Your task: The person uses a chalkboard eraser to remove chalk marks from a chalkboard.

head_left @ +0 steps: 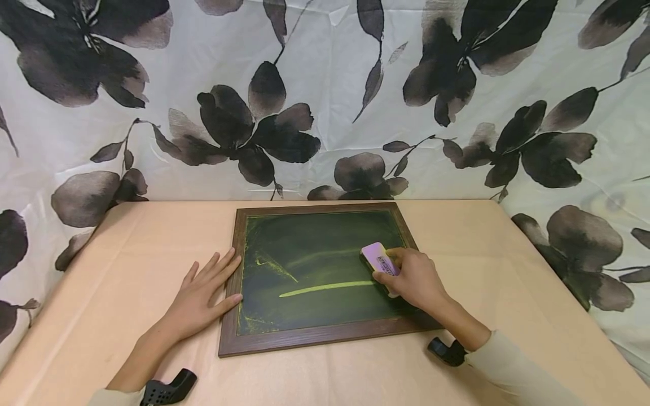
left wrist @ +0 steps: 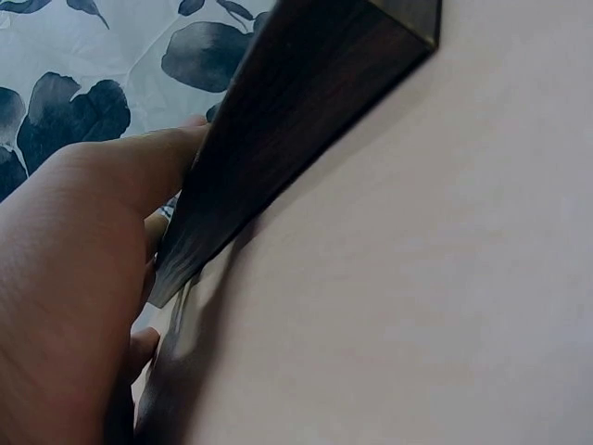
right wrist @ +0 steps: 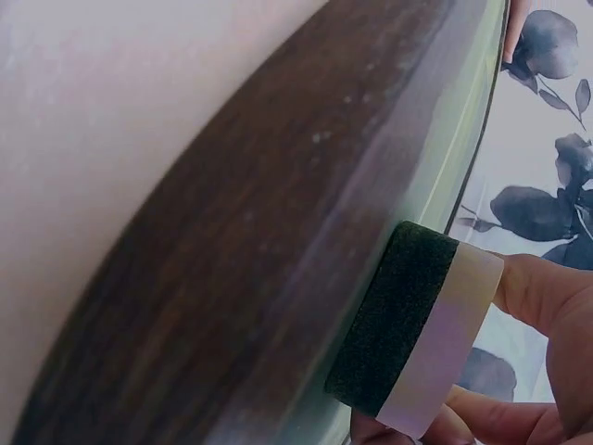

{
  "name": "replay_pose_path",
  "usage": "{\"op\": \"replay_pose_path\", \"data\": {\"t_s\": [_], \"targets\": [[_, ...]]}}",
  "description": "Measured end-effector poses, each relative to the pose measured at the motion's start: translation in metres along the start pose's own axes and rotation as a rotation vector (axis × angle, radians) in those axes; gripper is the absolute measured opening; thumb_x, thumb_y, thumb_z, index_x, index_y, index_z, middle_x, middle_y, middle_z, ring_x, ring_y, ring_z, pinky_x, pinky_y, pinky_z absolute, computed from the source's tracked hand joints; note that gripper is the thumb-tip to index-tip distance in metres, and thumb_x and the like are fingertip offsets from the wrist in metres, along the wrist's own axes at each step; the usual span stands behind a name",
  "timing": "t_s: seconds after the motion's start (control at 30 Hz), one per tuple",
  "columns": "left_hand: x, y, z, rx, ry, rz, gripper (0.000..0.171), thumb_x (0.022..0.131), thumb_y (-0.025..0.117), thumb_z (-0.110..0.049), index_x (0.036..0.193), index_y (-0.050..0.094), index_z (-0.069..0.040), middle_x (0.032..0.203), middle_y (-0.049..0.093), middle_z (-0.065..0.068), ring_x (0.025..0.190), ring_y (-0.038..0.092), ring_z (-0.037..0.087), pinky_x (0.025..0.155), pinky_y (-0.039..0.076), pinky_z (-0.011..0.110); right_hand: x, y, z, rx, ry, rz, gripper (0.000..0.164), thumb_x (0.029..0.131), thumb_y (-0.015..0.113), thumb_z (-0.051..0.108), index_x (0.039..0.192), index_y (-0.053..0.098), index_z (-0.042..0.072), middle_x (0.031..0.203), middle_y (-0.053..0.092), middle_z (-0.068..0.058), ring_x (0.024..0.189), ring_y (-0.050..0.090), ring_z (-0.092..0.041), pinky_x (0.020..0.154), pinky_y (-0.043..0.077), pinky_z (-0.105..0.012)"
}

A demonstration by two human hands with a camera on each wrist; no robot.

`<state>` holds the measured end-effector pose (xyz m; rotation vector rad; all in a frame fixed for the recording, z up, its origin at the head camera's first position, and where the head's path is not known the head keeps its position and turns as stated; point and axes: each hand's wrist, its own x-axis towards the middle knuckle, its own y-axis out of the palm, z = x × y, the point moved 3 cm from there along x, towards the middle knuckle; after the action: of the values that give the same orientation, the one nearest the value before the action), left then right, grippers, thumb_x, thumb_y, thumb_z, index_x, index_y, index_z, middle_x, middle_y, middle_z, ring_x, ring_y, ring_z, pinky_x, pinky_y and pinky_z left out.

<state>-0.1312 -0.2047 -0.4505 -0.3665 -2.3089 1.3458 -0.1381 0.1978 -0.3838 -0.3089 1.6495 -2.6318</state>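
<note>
A chalkboard [head_left: 325, 316] with a brown wooden frame lies on the table. My right hand [head_left: 418, 279] grips a chalkboard eraser [head_left: 378, 259], lilac and yellow on top, against the board's right part. From the right wrist view, the eraser [right wrist: 417, 324] shows its dark felt side facing the board, thumb and fingers pinching its pale body. A bold yellow chalk line [head_left: 325, 287] runs leftward from the eraser. Further left is a fainter yellow streak [head_left: 274, 266]. My left hand [head_left: 200, 299], fingers spread and fairly straight, touches the frame's left edge; in the left wrist view the frame [left wrist: 269, 120] partly hides those fingers.
The board rests on a pale beige table [head_left: 508, 282]. Behind the table hangs a white cloth [head_left: 335, 124] with dark flower prints. A black wrist device [head_left: 170, 388] sits by the left sleeve, another black device [head_left: 448, 352] by the right sleeve.
</note>
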Motion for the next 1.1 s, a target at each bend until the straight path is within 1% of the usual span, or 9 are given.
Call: {"op": "replay_pose_path", "data": {"t_s": [0.23, 0.43, 0.63, 0.7, 0.8, 0.9, 1.1], "targets": [[-0.001, 0.001, 0.001, 0.003, -0.003, 0.003, 0.073, 0.091, 0.059, -0.046, 0.152, 0.031, -0.018, 0.157, 0.022, 0.006, 0.141, 0.020, 0.038, 0.109, 0.006, 0.061, 0.001, 0.008, 0.011, 0.085, 0.048, 0.067, 0.058, 0.076, 0.081, 0.026, 0.118, 0.062, -0.009, 0.078, 0.066, -0.010, 0.051, 0.057, -0.008, 0.042, 0.046, -0.025], [0.000, -0.001, 0.001, 0.000, 0.007, -0.002, 0.073, 0.091, 0.059, -0.046, 0.152, 0.031, -0.017, 0.157, 0.023, 0.007, 0.141, 0.019, 0.038, 0.109, 0.006, 0.062, 0.002, 0.016, 0.028, 0.088, 0.048, 0.062, 0.060, 0.075, 0.082, 0.028, 0.118, 0.062, -0.009, 0.079, 0.066, -0.010, 0.053, 0.058, -0.009, 0.042, 0.046, -0.024], [0.001, -0.001, 0.001, -0.008, 0.000, 0.003, 0.072, 0.091, 0.059, -0.046, 0.152, 0.032, -0.017, 0.157, 0.022, 0.006, 0.141, 0.019, 0.038, 0.109, 0.005, 0.061, 0.003, 0.028, 0.047, 0.088, 0.045, 0.067, 0.060, 0.074, 0.083, 0.030, 0.118, 0.063, -0.007, 0.078, 0.062, -0.007, 0.054, 0.057, -0.009, 0.042, 0.045, -0.024], [0.002, 0.000, 0.001, -0.009, -0.001, 0.002, 0.072, 0.091, 0.059, -0.046, 0.152, 0.032, -0.017, 0.157, 0.023, 0.006, 0.141, 0.019, 0.038, 0.109, 0.005, 0.061, 0.004, 0.031, 0.053, 0.079, 0.037, 0.060, 0.059, 0.074, 0.083, 0.030, 0.117, 0.064, -0.005, 0.077, 0.060, -0.005, 0.055, 0.056, -0.009, 0.044, 0.045, -0.025], [0.003, 0.001, 0.000, -0.008, -0.003, -0.004, 0.072, 0.091, 0.059, -0.046, 0.151, 0.032, -0.017, 0.157, 0.023, 0.007, 0.141, 0.020, 0.038, 0.109, 0.006, 0.062, 0.006, 0.038, 0.065, 0.068, 0.000, 0.054, 0.057, 0.074, 0.083, 0.031, 0.115, 0.066, -0.004, 0.078, 0.060, -0.004, 0.060, 0.056, -0.011, 0.054, 0.047, -0.031], [0.004, 0.001, 0.000, -0.005, -0.003, -0.009, 0.072, 0.091, 0.059, -0.046, 0.151, 0.032, -0.017, 0.157, 0.024, 0.007, 0.141, 0.020, 0.039, 0.108, 0.007, 0.063, 0.009, 0.045, 0.079, 0.055, -0.042, 0.051, 0.054, 0.073, 0.083, 0.032, 0.111, 0.067, -0.004, 0.080, 0.062, -0.006, 0.065, 0.056, -0.014, 0.061, 0.047, -0.036], [0.006, 0.001, -0.002, -0.004, -0.015, -0.007, 0.072, 0.091, 0.059, -0.046, 0.152, 0.032, -0.018, 0.157, 0.024, 0.008, 0.141, 0.020, 0.039, 0.108, 0.006, 0.062, 0.014, 0.059, 0.109, 0.028, -0.084, 0.066, 0.054, 0.075, 0.081, 0.034, 0.111, 0.067, -0.004, 0.084, 0.062, -0.010, 0.066, 0.056, -0.017, 0.063, 0.050, -0.038]]}}
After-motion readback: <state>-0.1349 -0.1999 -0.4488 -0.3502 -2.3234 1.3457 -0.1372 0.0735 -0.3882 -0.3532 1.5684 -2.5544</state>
